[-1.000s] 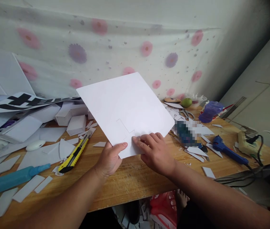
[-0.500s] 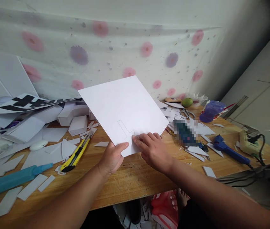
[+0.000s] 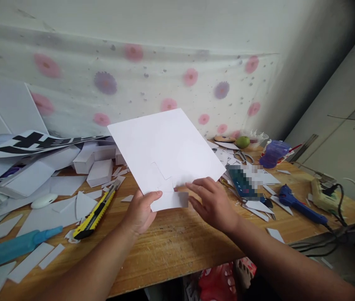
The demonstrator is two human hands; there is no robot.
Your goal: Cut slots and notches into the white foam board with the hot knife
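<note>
A square white foam board sheet [image 3: 168, 142] is held tilted above the table, with thin outlines drawn near its lower corner. My left hand [image 3: 141, 211] grips that lower corner, thumb on top and fingers underneath. Along the near edge, a short flap [image 3: 174, 202] stands slightly apart from the sheet, its right end shaded. My right hand [image 3: 211, 202] is beside the flap's right end with fingers spread. Whether its fingertips touch the sheet is hard to tell.
On the left of the wooden table [image 3: 165, 251] are a yellow box cutter [image 3: 97, 213], a teal tube [image 3: 14, 248] and white scraps. To the right are scissors [image 3: 243, 157], a blue glue gun [image 3: 301, 207], a purple cup [image 3: 273, 154] and a power strip [image 3: 324, 196].
My right hand has moved slightly right and its fingers have spread off the sheet's surface. The flap at the near edge now shows apart from the sheet. The view has shifted slightly.
</note>
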